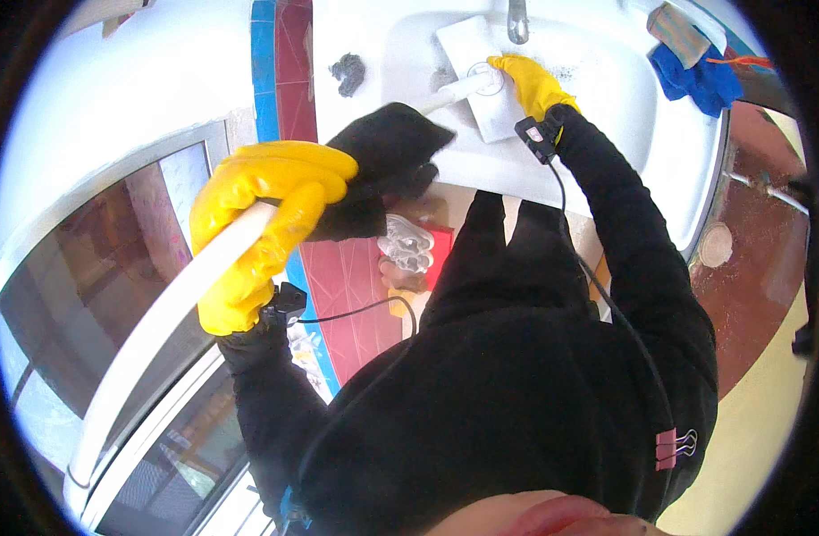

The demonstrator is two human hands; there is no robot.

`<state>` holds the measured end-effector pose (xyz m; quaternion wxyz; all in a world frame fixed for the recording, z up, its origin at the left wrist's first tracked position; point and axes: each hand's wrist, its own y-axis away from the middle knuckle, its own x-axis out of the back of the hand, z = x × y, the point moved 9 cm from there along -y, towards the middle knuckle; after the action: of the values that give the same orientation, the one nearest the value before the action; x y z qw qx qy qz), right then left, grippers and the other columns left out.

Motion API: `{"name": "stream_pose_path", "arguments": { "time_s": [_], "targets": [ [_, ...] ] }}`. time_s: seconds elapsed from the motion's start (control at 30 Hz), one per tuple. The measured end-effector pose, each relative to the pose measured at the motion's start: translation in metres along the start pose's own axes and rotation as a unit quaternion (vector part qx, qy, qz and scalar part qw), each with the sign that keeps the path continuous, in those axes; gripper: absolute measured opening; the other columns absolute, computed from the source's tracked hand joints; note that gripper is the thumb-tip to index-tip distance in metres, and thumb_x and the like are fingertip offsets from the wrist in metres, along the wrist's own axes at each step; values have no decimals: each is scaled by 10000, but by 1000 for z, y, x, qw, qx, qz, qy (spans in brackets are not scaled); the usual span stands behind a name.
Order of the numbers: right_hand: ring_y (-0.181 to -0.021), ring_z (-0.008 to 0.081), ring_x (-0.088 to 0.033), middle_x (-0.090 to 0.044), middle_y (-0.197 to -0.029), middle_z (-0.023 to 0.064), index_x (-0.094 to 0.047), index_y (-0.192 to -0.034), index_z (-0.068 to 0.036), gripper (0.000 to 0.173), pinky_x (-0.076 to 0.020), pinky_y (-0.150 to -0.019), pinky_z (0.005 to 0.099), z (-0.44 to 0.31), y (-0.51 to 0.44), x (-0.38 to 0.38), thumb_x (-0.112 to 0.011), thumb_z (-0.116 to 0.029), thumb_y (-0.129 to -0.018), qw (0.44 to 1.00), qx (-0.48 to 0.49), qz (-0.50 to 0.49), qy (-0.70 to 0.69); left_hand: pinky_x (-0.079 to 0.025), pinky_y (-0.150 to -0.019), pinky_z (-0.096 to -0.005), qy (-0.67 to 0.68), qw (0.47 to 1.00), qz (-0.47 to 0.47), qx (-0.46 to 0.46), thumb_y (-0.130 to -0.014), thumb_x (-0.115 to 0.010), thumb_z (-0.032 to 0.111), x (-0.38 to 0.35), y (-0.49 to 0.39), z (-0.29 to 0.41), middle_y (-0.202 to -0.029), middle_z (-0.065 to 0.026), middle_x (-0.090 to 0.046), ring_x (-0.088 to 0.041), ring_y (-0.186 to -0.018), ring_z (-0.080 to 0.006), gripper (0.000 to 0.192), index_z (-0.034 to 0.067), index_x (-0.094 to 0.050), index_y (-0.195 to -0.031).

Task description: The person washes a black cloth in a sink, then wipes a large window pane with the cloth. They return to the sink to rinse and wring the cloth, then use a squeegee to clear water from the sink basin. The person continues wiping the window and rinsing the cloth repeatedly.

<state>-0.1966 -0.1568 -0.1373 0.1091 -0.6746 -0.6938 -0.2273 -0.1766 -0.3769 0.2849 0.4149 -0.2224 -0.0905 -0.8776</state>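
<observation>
My left hand (268,221), in a yellow rubber glove, is closed around a white pole (175,315) and a bunched black cloth (382,154). Past the cloth, a white tube (453,92) runs to a round fitting on a flat white rectangular piece (500,117) in the white washbasin (603,161). My right hand (533,84), also in a yellow glove, rests at the right edge of that piece, its fingertips by the fitting; its grip is partly hidden. Whether pole and tube are one piece cannot be told, as the cloth covers the part between.
A metal faucet (518,23) projects over the basin. Grey scouring wool (347,74) lies on its left ledge. A blue cloth (697,80) and a striped sponge (679,33) sit at the right rim. A window frame (175,382) stands left; cables run from both wrists.
</observation>
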Motion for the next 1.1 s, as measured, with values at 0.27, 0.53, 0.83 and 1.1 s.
{"name": "stream_pose_path", "arguments": {
  "time_s": [0.27, 0.53, 0.83, 1.1],
  "targets": [
    [-1005, 232, -598, -675, -1175, 113, -597, -1334, 8, 546, -483, -851, 373, 81, 47, -51, -746, -331, -932, 725, -318, 235, -563, -550, -922, -469, -13, 985, 166, -34, -961, -703, 334, -9, 2, 18, -962, -192, -736, -727, -926, -346, 340, -4, -675, -984],
    [-1037, 367, -611, -672, -1129, 197, -626, -1293, -35, 432, -493, -893, 430, 80, 69, -29, -630, -52, -861, 882, -153, 266, -359, -566, -837, -410, 12, 987, 6, -157, -907, -747, 204, -29, -39, 46, -956, -163, -726, -711, -825, -303, 262, -1, -669, -1050],
    [-1036, 249, -650, -663, -1196, 127, -615, -1219, -2, 267, -543, -910, 407, 120, 115, -46, -604, -176, -1017, 902, -284, 122, -300, -561, -880, -385, -34, 995, -50, -83, -878, -777, 158, -59, -72, 29, -1003, -129, -718, -707, -908, -274, 273, 14, -675, -1086],
    [-1420, 355, -453, -487, -1537, 172, -451, -1527, -103, 615, -303, -1205, 434, 27, 82, 19, -627, -137, -939, 924, 62, 230, 299, -554, -881, -374, -19, 985, -161, -57, -880, -769, 155, -101, -110, 9, -1006, -127, -714, -702, -918, -264, 249, 19, -676, -1066]
  ]
}}
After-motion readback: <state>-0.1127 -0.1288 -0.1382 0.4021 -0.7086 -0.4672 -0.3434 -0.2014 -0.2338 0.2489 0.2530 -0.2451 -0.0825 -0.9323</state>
